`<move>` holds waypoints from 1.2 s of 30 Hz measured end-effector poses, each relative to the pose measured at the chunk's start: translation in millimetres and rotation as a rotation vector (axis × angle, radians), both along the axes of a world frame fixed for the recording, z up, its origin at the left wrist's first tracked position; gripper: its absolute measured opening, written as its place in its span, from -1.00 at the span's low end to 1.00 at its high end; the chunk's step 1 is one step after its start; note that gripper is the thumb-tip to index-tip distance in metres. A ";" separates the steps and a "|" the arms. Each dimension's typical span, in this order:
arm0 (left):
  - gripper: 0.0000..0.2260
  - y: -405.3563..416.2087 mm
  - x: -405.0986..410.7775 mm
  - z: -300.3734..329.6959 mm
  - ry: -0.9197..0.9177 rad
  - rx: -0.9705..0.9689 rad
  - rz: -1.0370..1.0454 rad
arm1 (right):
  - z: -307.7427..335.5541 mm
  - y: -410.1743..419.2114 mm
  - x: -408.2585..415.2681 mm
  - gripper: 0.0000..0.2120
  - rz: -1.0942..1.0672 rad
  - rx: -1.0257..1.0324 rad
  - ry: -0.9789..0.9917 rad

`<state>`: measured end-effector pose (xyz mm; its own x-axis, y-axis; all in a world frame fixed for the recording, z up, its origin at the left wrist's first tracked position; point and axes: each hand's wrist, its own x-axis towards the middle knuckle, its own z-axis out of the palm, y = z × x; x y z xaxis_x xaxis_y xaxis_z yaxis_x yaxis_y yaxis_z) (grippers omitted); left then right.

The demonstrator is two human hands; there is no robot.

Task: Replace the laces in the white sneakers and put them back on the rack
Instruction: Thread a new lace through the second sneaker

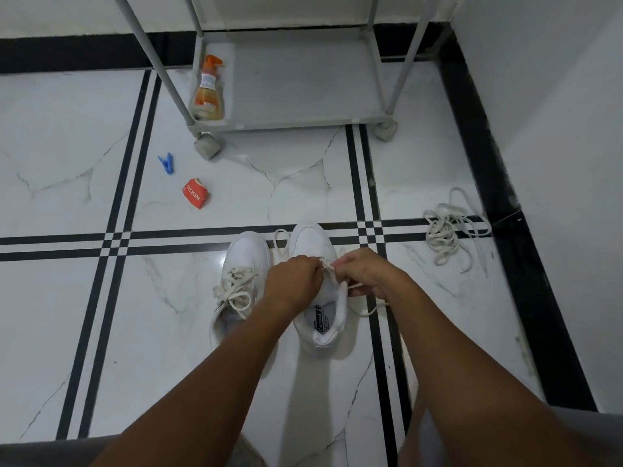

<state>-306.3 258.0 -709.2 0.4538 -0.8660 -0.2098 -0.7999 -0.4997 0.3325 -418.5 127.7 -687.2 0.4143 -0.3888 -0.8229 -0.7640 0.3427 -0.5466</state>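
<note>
A white marble-patterned floor (67,146) crossed by black stripes was seen from above, with a grey rack (303,96) standing at the far side against the wall. Its lowest shelf was bare apart from an orange spray bottle (208,91) at the left end. Two white sneakers were set side by side on the floor, toes toward the rack. The left sneaker (237,281) was already laced and tied in a loose bow. The right sneaker (318,298) was being worked on: the left hand (293,281) and the right hand (365,273) were brought close together over its tongue, each pinched on a cream lace (328,267), with a loose end trailing to the right of the shoe. A tangled heap of laces (448,234) was left well apart to the right. A crumpled red packet (196,193) and a blue clothes peg (167,162) were lying near the rack's left foot.
</note>
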 end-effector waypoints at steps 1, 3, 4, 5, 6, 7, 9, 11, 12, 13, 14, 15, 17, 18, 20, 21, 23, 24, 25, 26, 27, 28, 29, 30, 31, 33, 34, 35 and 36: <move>-0.71 -0.5 -1.0 -1.0 -0.036 0.009 -0.028 | -1.3 -1.9 -1.9 -0.76 -0.015 0.028 0.001; -0.73 -2.5 -2.1 -1.2 -0.067 0.031 -0.060 | -4.8 -4.4 -3.6 -0.73 -0.041 0.077 -0.001; -0.74 -3.6 -2.3 -1.9 -0.072 0.041 -0.069 | -5.6 -5.0 -4.0 -0.73 -0.049 0.093 -0.004; -0.75 -4.7 -2.8 -2.8 -0.076 0.049 -0.078 | -6.2 -5.8 -4.3 -0.73 -0.053 0.104 -0.008; -0.76 -5.3 -3.8 -3.5 -0.081 0.056 -0.086 | -6.5 -6.5 -4.7 -0.73 -0.054 0.111 -0.012; -0.76 -5.2 -5.1 -4.2 -0.082 0.061 -0.093 | -6.9 -6.6 -5.3 -0.73 -0.056 0.118 -0.014; -0.77 -4.3 -7.0 -5.1 -0.081 0.051 -0.092 | -7.4 -5.8 -5.7 -0.72 -0.064 0.126 -0.016; -0.75 -3.8 -7.7 -5.9 -0.084 0.025 -0.078 | -7.2 -4.8 -5.1 -0.71 -0.061 0.118 -0.016; -0.74 -4.0 -8.8 -6.1 -0.086 0.008 -0.068 | -6.5 -4.5 -4.4 -0.71 -0.053 0.111 -0.016; -0.73 -4.1 -10.3 -6.4 -0.083 -0.005 -0.054 | -5.4 -4.1 -3.4 -0.71 -0.043 0.105 -0.017; -0.72 -4.9 -11.8 -6.2 -0.072 -0.011 -0.035 | -4.5 -3.9 -2.5 -0.72 -0.038 0.102 -0.020; -0.72 -5.8 -12.6 -6.4 -0.058 -0.009 -0.017 | -3.7 -3.4 -2.2 -0.72 -0.033 0.099 -0.022; -0.71 -5.9 -12.7 -7.6 -0.034 -0.007 0.013 | -2.0 -1.9 -3.0 -0.75 -0.018 0.088 -0.029; -0.71 -5.1 -12.3 -8.5 -0.024 -0.010 0.027 | -1.8 -1.0 -3.9 -0.78 -0.019 0.090 -0.038; -0.72 -1.7 -11.6 -10.8 -0.003 -0.033 0.060 | -0.9 0.7 -5.1 -0.83 -0.054 0.113 -0.063; -0.74 0.4 -11.7 -11.9 0.015 -0.058 0.077 | -1.1 1.4 -5.3 -0.82 -0.074 0.120 -0.071; -0.79 3.8 -11.8 -14.4 0.096 -0.136 0.116 | -3.4 3.5 -5.8 -0.83 -0.091 0.095 -0.080; -0.82 5.0 -11.1 -16.3 0.147 -0.177 0.137 | -4.5 5.4 -5.9 -0.85 -0.095 0.072 -0.083; -0.85 6.1 -9.9 -18.6 0.189 -0.210 0.153 | -5.7 7.4 -5.9 -0.86 -0.099 0.050 -0.088; -0.87 7.3 -8.3 -20.1 0.225 -0.236 0.164 | -6.5 9.4 -5.5 -0.87 -0.103 0.031 -0.090; -0.88 8.6 -6.3 -20.6 0.260 -0.257 0.172 | -6.8 11.2 -4.1 -0.87 -0.103 0.017 -0.090; -0.90 10.1 -4.5 -20.7 0.293 -0.278 0.173 | -6.5 12.9 -2.7 -0.88 -0.104 0.011 -0.086; -0.91 12.0 -3.5 -20.3 0.316 -0.302 0.165 | -6.0 14.4 -1.4 -0.89 -0.102 0.006 -0.082; -0.92 13.7 -3.0 -20.5 0.329 -0.324 0.156 | -4.5 15.7 -0.6 -0.90 -0.102 0.005 -0.081; -0.93 15.2 -3.1 -21.2 0.337 -0.340 0.151 | -3.7 16.5 0.4 -0.91 -0.100 0.000 -0.079; -0.93 17.2 -4.9 -22.2 0.363 -0.361 0.159 | -3.4 18.5 2.6 -0.92 -0.075 -0.045 -0.066; -0.92 17.5 -5.9 -22.3 0.385 -0.377 0.177 | -2.5 20.8 4.0 -0.89 -0.032 -0.080 -0.043; -0.86 18.5 -6.9 -21.2 0.411 -0.395 0.211 | -1.9 22.6 6.0 -0.86 0.035 -0.135 -0.011; -0.74 20.0 -7.9 -19.3 0.424 -0.410 0.257 | -1.9 22.5 8.3 -0.82 0.126 -0.230 0.033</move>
